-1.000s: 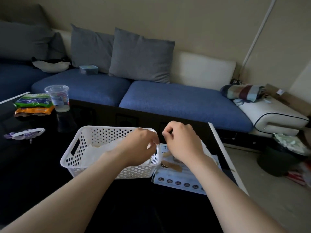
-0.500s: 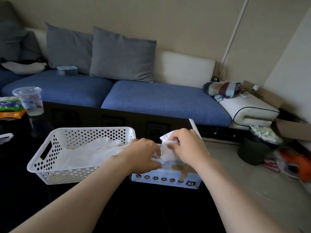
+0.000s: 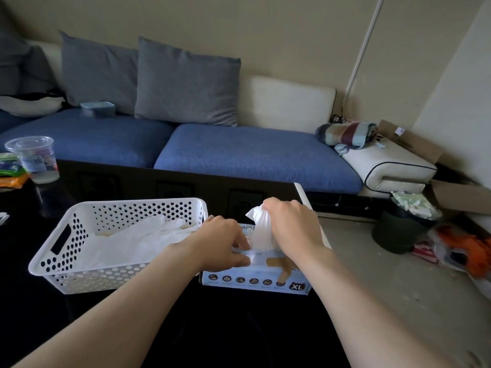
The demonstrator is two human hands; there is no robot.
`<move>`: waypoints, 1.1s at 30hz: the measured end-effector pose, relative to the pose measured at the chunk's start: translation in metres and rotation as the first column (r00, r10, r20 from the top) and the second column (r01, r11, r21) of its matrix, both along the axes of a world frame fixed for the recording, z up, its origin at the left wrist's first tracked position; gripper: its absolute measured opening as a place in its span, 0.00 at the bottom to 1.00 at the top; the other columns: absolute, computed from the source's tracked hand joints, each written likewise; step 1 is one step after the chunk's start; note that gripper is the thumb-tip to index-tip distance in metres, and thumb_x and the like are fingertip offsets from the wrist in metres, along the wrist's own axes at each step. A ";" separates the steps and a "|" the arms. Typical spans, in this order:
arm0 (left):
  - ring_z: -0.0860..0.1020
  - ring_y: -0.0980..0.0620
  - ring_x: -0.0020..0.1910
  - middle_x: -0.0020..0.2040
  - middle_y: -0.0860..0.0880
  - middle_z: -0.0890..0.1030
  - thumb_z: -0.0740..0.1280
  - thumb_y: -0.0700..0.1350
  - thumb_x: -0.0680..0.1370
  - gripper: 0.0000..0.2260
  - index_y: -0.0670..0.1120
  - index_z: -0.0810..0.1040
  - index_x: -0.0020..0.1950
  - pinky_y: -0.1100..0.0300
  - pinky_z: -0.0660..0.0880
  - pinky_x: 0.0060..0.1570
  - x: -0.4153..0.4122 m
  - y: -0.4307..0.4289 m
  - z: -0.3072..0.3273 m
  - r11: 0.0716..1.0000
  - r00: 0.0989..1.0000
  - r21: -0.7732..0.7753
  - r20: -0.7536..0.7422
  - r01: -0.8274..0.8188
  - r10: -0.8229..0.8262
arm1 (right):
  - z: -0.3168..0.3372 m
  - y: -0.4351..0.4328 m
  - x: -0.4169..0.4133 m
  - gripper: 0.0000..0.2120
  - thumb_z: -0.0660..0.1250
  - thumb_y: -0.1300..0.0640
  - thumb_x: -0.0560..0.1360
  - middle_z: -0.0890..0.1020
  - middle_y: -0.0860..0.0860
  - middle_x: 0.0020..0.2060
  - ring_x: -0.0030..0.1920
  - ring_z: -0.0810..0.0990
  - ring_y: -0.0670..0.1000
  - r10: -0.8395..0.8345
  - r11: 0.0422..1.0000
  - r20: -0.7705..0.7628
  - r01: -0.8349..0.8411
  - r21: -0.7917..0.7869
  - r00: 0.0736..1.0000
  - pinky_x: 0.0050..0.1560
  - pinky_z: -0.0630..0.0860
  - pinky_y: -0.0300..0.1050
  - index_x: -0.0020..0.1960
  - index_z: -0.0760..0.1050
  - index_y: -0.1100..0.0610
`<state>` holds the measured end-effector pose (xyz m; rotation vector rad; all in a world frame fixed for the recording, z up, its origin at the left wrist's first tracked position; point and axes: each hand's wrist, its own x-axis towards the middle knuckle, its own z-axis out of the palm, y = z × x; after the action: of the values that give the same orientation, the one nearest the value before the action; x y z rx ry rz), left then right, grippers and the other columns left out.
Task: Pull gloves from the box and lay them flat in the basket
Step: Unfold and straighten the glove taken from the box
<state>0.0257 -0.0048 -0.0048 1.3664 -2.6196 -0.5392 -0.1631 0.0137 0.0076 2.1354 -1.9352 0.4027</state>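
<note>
A pale blue glove box [image 3: 255, 281] marked XL lies on the black table, right of a white perforated basket [image 3: 63, 266]. Translucent white gloves [image 3: 127, 240] lie inside the basket. My right hand [image 3: 292, 227] grips a white glove [image 3: 261, 229] that sticks up out of the box's top opening. My left hand [image 3: 221, 245] rests on the box top beside the opening, fingers curled over the edge of the box.
A clear plastic cup [image 3: 34, 158] and snack packets [image 3: 10, 171] stand at the table's far left. A blue sofa [image 3: 252, 152] with grey cushions runs behind the table. A dark waste bin [image 3: 398, 227] and orange clutter [image 3: 467, 251] sit on the floor at right.
My right hand has lifted the white glove further out of the box. My left hand has dropped from the basket's rim onto the box top. The view has shifted right.
</note>
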 end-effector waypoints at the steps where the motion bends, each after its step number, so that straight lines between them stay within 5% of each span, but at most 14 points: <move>1: 0.79 0.55 0.62 0.62 0.57 0.84 0.74 0.56 0.78 0.17 0.52 0.86 0.65 0.56 0.68 0.73 0.000 0.000 0.000 1.000 1.000 -0.008 0.001 0.002 -0.002 | 0.000 -0.001 0.001 0.15 0.64 0.59 0.84 0.82 0.50 0.49 0.51 0.83 0.55 -0.001 1.000 0.006 0.001 -0.020 1.000 0.40 0.65 0.46 0.69 0.76 0.52; 5: 0.80 0.55 0.58 0.57 0.56 0.85 0.75 0.57 0.77 0.17 0.52 0.85 0.63 0.57 0.70 0.68 -0.001 0.001 -0.001 1.000 1.000 -0.013 -0.018 0.003 -0.003 | -0.001 -0.007 0.003 0.12 0.62 0.66 0.82 0.84 0.53 0.44 0.41 0.84 0.58 0.043 0.968 0.128 -0.009 -0.252 0.991 0.32 0.60 0.43 0.62 0.79 0.59; 9: 0.80 0.55 0.52 0.51 0.56 0.83 0.79 0.52 0.74 0.19 0.53 0.75 0.59 0.56 0.79 0.56 0.004 0.001 -0.006 0.996 0.992 0.062 -0.103 -0.062 0.068 | 0.006 -0.006 0.015 0.13 0.50 0.63 0.81 0.73 0.46 0.35 0.32 0.71 0.44 0.174 0.897 0.407 0.026 -0.442 0.897 0.30 0.59 0.41 0.52 0.73 0.58; 13: 0.82 0.51 0.50 0.51 0.53 0.83 0.66 0.40 0.81 0.05 0.49 0.78 0.54 0.57 0.80 0.47 0.005 -0.003 0.003 0.971 0.916 0.082 -0.321 -0.226 0.241 | 0.018 -0.005 0.030 0.09 0.54 0.59 0.87 0.76 0.44 0.37 0.37 0.76 0.45 0.287 0.859 0.619 0.089 -0.504 0.731 0.37 0.68 0.40 0.53 0.71 0.55; 14: 0.84 0.50 0.49 0.50 0.51 0.84 0.61 0.39 0.82 0.09 0.48 0.80 0.53 0.58 0.79 0.45 0.006 -0.003 0.009 0.945 0.851 0.150 -0.411 -0.290 0.326 | 0.020 -0.004 0.033 0.10 0.53 0.58 0.88 0.77 0.43 0.38 0.37 0.76 0.44 0.293 0.859 0.644 0.101 -0.502 0.706 0.37 0.68 0.37 0.54 0.72 0.56; 17: 0.87 0.43 0.48 0.48 0.44 0.88 0.53 0.38 0.83 0.18 0.43 0.84 0.54 0.52 0.80 0.46 0.013 -0.001 0.026 0.837 0.576 0.493 -0.622 -0.239 0.531 | 0.025 0.000 0.043 0.09 0.54 0.62 0.88 0.77 0.46 0.37 0.36 0.76 0.40 0.283 0.902 0.748 0.099 -0.421 0.600 0.34 0.68 0.35 0.56 0.73 0.58; 21: 0.87 0.40 0.48 0.46 0.43 0.88 0.55 0.57 0.84 0.24 0.42 0.84 0.55 0.48 0.80 0.50 0.021 0.009 0.037 0.751 0.377 0.648 -0.668 -0.129 0.641 | 0.028 0.004 0.052 0.09 0.56 0.64 0.86 0.78 0.48 0.37 0.32 0.75 0.38 0.242 0.953 0.824 0.034 -0.301 0.512 0.32 0.68 0.33 0.55 0.73 0.56; 24: 0.87 0.46 0.45 0.47 0.46 0.88 0.66 0.67 0.79 0.28 0.41 0.85 0.53 0.49 0.84 0.48 0.027 0.005 0.035 0.816 0.346 0.555 -0.743 -0.158 0.573 | 0.028 0.006 0.056 0.07 0.62 0.66 0.83 0.81 0.48 0.35 0.31 0.76 0.41 0.227 0.973 0.838 -0.073 -0.220 0.496 0.33 0.70 0.34 0.54 0.73 0.54; 28: 0.74 0.51 0.35 0.36 0.45 0.75 0.72 0.53 0.81 0.23 0.33 0.74 0.43 0.54 0.73 0.38 0.036 0.006 0.027 0.904 0.356 0.329 -0.839 -0.272 0.412 | 0.028 0.011 0.061 0.16 0.68 0.61 0.78 0.77 0.46 0.28 0.30 0.74 0.45 0.115 0.946 0.882 -0.321 0.043 0.457 0.36 0.71 0.42 0.63 0.71 0.48; 31: 0.75 0.51 0.34 0.35 0.40 0.78 0.72 0.52 0.82 0.18 0.37 0.81 0.42 0.57 0.73 0.37 0.041 0.010 0.033 0.932 0.417 0.277 -0.837 -0.234 0.354 | 0.031 0.013 0.067 0.10 0.68 0.51 0.81 0.85 0.44 0.39 0.36 0.82 0.44 0.138 0.928 0.839 -0.365 0.076 0.526 0.39 0.75 0.41 0.62 0.80 0.45; 33: 0.75 0.51 0.34 0.35 0.38 0.78 0.74 0.53 0.80 0.16 0.41 0.86 0.42 0.58 0.73 0.37 0.044 0.014 0.038 0.942 0.445 0.273 -0.831 -0.195 0.334 | 0.033 0.012 0.070 0.10 0.67 0.49 0.78 0.86 0.46 0.40 0.38 0.83 0.50 0.143 0.917 0.844 -0.389 0.082 0.516 0.41 0.76 0.51 0.53 0.84 0.51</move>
<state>0.0694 0.0095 0.0328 1.0551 -1.5026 -1.0410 -0.0932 0.0259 0.0402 2.7404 -2.1252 1.5682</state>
